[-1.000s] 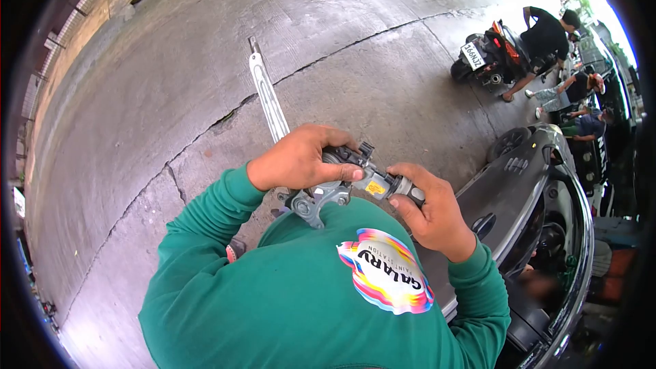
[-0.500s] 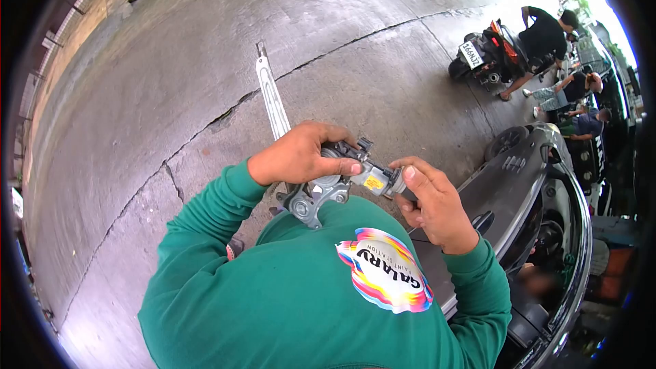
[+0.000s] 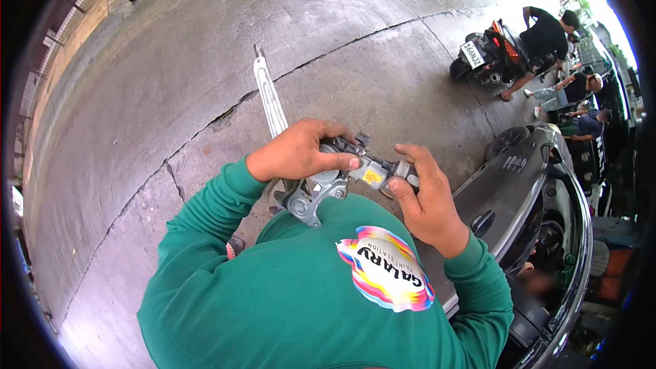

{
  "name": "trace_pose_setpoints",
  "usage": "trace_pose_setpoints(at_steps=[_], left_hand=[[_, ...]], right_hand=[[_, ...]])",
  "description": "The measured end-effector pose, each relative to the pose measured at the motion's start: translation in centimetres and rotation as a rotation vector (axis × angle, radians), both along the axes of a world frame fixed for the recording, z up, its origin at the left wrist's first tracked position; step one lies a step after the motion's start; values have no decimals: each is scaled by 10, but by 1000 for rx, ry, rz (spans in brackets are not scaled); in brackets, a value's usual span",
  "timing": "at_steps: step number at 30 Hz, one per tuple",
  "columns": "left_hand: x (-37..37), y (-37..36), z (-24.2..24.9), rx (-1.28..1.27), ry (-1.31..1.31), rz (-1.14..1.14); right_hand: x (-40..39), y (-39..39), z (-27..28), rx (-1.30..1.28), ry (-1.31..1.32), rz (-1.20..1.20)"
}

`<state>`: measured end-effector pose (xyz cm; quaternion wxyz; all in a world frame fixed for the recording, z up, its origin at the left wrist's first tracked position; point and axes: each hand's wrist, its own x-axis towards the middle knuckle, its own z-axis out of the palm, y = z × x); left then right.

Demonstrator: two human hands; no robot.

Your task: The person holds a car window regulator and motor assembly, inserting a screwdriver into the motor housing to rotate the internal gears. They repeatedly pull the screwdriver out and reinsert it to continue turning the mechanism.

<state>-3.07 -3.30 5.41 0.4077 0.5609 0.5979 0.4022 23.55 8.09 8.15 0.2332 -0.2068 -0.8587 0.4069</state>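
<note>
A metal mechanism [image 3: 312, 195] with a long slotted arm and a motor is held in front of my green shirt. My left hand [image 3: 302, 150] is closed round its middle, with the thumb lying across the grey housing. The motor [image 3: 372, 174] bears a yellow label and points to the right. My right hand [image 3: 425, 198] is at the motor's round end, thumb against its side and the forefinger raised above it; the other fingers are partly hidden. The slotted arm [image 3: 271, 99] juts up and away over the concrete.
A dark grey car [image 3: 471, 198] with an open door or window stands close on the right. Beyond it are a parked motorcycle [image 3: 488, 55] and a person in black [image 3: 543, 34], with other people behind. Cracked concrete [image 3: 171, 82] stretches ahead and left.
My right hand has turned and shifted, with its forefinger lifted and the motor's round end more exposed. The mechanism has tilted slightly in my left hand.
</note>
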Motion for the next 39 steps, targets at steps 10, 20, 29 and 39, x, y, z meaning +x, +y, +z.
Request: trace_pose_setpoints(at_steps=[10, 20, 29, 39], left_hand=[[-4, -2, -1, -70, 1, 22], [-9, -2, -1, -17, 147, -24], [-10, -2, 4, -147, 36, -23], [-2, -43, -5, -211, 115, 42]], right_hand=[[-9, 4, 2, 707, -35, 89], [-10, 18, 8, -501, -263, 78], [-14, 23, 26, 357, -190, 171], [-21, 8, 7, 354, -102, 322]])
